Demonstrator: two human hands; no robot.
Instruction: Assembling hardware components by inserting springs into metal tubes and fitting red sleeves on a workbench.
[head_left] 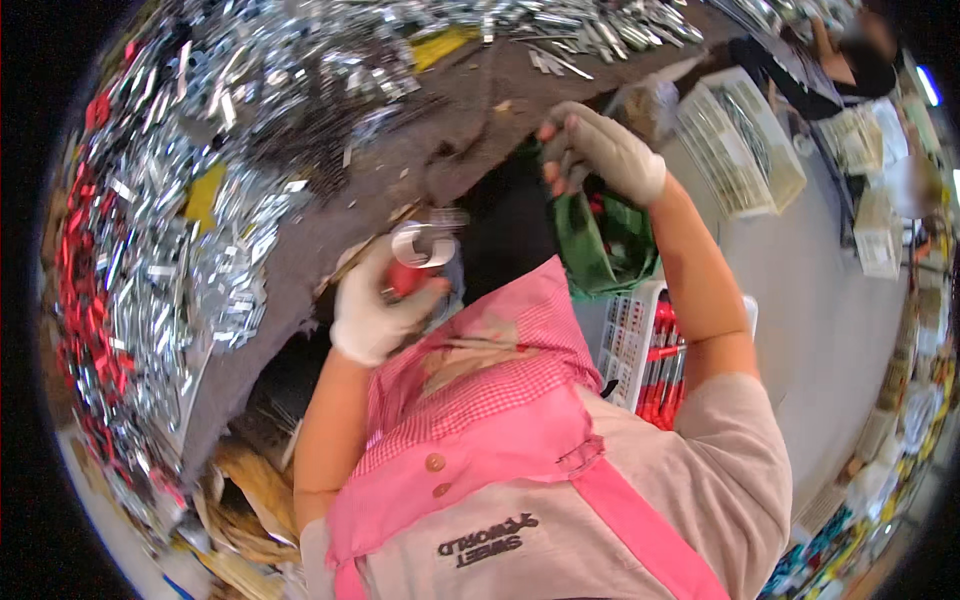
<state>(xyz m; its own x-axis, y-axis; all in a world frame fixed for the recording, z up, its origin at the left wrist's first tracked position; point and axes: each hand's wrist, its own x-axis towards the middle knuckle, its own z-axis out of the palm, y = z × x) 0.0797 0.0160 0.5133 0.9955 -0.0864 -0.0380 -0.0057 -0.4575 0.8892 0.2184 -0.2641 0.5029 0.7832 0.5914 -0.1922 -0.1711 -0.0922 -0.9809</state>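
Note:
My left hand [372, 312], in a white glove, is closed around a short red piece [405, 278] with a pale, shiny ring-like end [421, 244]; motion blur hides its kind. It is above my lap, close to the table's near edge. My right hand [600, 155], in a white glove with greyed fingers and bare fingertips, is raised over a green bag [605, 245]. Its fingers are bent but apart, and no object shows in them. Some red items [597, 204] show inside the bag.
A heap of shiny metal pieces [230, 110] covers the dark table [300, 240], with red pieces [80, 290] along its left. A white crate [625, 345] of red-handled tools [665, 370] stands at my right. Farther right are pale baskets [735, 140] and a seated person [840, 60].

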